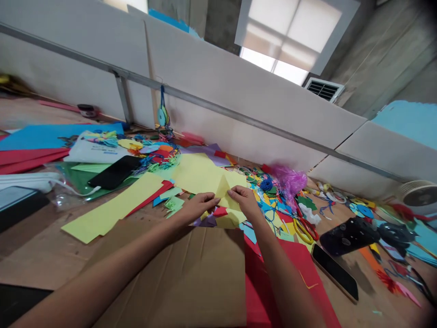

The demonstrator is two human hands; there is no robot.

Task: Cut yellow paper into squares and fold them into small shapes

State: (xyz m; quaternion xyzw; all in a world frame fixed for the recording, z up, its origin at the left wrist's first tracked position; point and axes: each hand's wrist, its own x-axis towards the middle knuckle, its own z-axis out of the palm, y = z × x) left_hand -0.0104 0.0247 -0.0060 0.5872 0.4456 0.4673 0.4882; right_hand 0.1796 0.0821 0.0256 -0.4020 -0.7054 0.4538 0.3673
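- A brown cardboard sheet (191, 273) lies nearest the worker, square under the forearms, apparently serving as a mat; red paper (307, 259) lies along its right side.
- A dark-screened phone (334, 271) rests off to the right, likely set there to stay clear of the elbows.
- At center, just above the cardboard's far edge, a folded pale yellow paper (223, 191) stands with its peak up between two bare hands. The left hand (202, 204) pinches its left side between thumb and fingertips; the right hand (242, 196) grips the opposite side in the same way. The matched hold probably keeps the small piece steady and its crease in line. Whether the yellow layer below belongs to it cannot be told.
- A long yellow strip (116, 207) slants across the table at left, beside the forearm and seemingly within easy reach.
- Yellow-handled scissors (302, 230) lie at right among scraps, handles toward the worker, a placement that suits a quick pick-up. A black speckled tumbler (350, 236) is just beyond the phone.
- Past the hands, a larger yellow sheet (193, 171) lies flat, with a crumpled magenta plastic bag (290, 180) to its right, near the partition.
- Farthest back, a disc ornament (163, 115) hangs by blue cord from the partition's metal rail (208, 105), perhaps for display.
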